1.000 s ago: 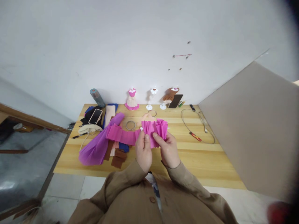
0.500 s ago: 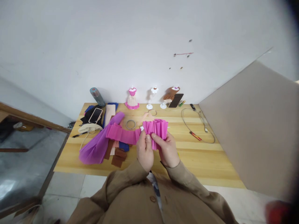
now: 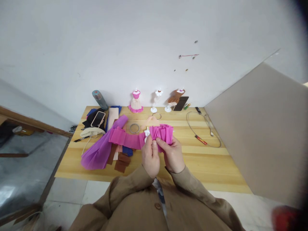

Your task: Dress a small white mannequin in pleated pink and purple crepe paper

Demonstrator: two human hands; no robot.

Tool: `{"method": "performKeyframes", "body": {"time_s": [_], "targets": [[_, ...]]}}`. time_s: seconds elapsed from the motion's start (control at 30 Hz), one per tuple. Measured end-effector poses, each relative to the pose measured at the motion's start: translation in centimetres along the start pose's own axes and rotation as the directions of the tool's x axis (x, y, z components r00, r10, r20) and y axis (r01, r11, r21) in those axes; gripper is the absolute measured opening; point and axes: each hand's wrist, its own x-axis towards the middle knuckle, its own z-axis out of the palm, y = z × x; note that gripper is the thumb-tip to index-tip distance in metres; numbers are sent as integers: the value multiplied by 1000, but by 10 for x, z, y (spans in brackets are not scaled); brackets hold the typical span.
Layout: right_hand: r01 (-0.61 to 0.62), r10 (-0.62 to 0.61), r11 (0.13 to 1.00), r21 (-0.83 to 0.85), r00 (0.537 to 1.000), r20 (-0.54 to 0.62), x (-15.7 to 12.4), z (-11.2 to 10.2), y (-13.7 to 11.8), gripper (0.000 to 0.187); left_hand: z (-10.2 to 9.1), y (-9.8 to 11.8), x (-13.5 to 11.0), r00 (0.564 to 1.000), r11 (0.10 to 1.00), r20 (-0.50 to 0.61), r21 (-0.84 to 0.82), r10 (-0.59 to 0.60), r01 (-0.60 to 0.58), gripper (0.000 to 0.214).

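Observation:
Between my two hands is a strip of pink crepe paper (image 3: 165, 131), bunched into folds. My left hand (image 3: 151, 157) pinches its gathered part with thumb and fingers. Close beside it, my right hand (image 3: 173, 155) grips the pleats, thumb on top. A small white mannequin (image 3: 147, 132) shows just behind my left fingers, its lower part hidden. More pink crepe paper (image 3: 127, 140) stretches left over a purple sheet (image 3: 104, 147); whether it joins the held strip is hidden by my left hand.
Three small mannequins stand along the wall, including a pink-dressed one (image 3: 136, 101) and a brown-dressed one (image 3: 176, 97). A phone (image 3: 98, 119), a flask (image 3: 100, 99) and brown paper pieces (image 3: 123, 162) lie left. A cable loop (image 3: 189, 123) and lighter (image 3: 201, 140) lie right.
The pink folds are squeezed tighter and sit lower at their left end. My left hand has shifted slightly right, and more of the white mannequin behind it shows.

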Motion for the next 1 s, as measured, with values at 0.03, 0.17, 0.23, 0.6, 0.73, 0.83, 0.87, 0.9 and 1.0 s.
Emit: {"method": "performKeyframes", "body": {"time_s": [0.03, 0.17, 0.23, 0.6, 0.73, 0.83, 0.87, 0.9, 1.0], "targets": [[-4, 4, 1000, 2, 1000, 0, 0, 0, 0, 25, 0, 0, 0, 1000, 1000, -4, 6, -2, 2, 46], [-14, 14, 1000, 28, 999, 30, -2, 0, -2, 26, -1, 3, 1, 1000, 1000, 13, -25, -3, 4, 43], [-11, 9, 999, 47, 999, 39, -4, -1, -3, 28, -2, 4, 3, 1000, 999, 20, -41, -10, 11, 42], [4, -4, 998, 60, 1000, 0, -3, 3, 1, 25, 1, -1, -2, 995, 995, 3, -3, -101, 101, 52], [-37, 38, 998, 58, 999, -8, -4, 3, 2, 27, 5, -5, -4, 996, 996, -15, 22, -83, 84, 57], [-78, 79, 993, 87, 997, -3, -3, 3, 3, 27, 10, -13, -5, 996, 997, -49, 31, -73, 74, 60], [-88, 88, 992, 92, 996, -4, -3, 3, 4, 27, 12, -17, -5, 995, 996, -61, 35, -74, 77, 61], [-94, 95, 991, 96, 995, -7, -2, 2, 5, 27, 14, -20, -6, 994, 996, -72, 38, -78, 81, 62], [-112, 114, 989, 102, 993, -14, 1, 0, 11, 26, 18, -31, -7, 994, 996, -84, 34, -74, 77, 64]]}}
